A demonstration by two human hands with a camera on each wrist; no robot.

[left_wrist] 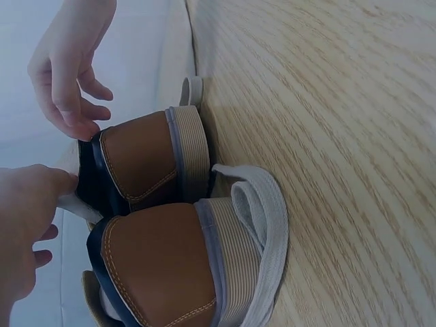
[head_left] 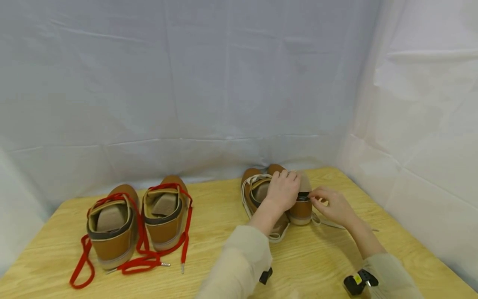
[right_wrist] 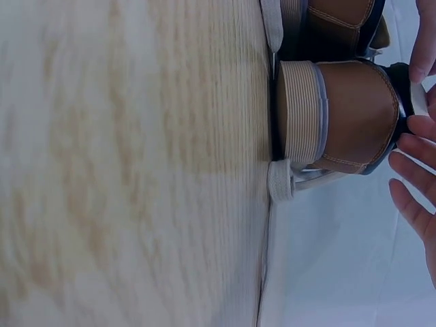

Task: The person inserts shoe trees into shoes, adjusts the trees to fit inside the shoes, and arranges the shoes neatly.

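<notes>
Two tan shoes with pale laces stand side by side at the back right of the wooden table (head_left: 321, 261). My left hand (head_left: 284, 189) lies over the right-hand shoe (head_left: 301, 209), fingers curled over its tongue. In the left wrist view the left hand (left_wrist: 27, 225) touches the dark collar of that shoe (left_wrist: 146, 160). My right hand (head_left: 330, 203) pinches the collar at the heel; its fingertips (right_wrist: 414, 143) meet the rim of the shoe (right_wrist: 347, 116). The right hand (left_wrist: 65, 78) also shows from the left wrist. The other shoe (head_left: 261, 195) stands just to the left.
A second pair of tan shoes with red laces (head_left: 140, 249) stands at the left, one shoe (head_left: 112, 228) beside the other (head_left: 166, 214). A pale lace (head_left: 332, 224) trails on the table to the right. White cloth walls (head_left: 224, 83) close in the back and right side.
</notes>
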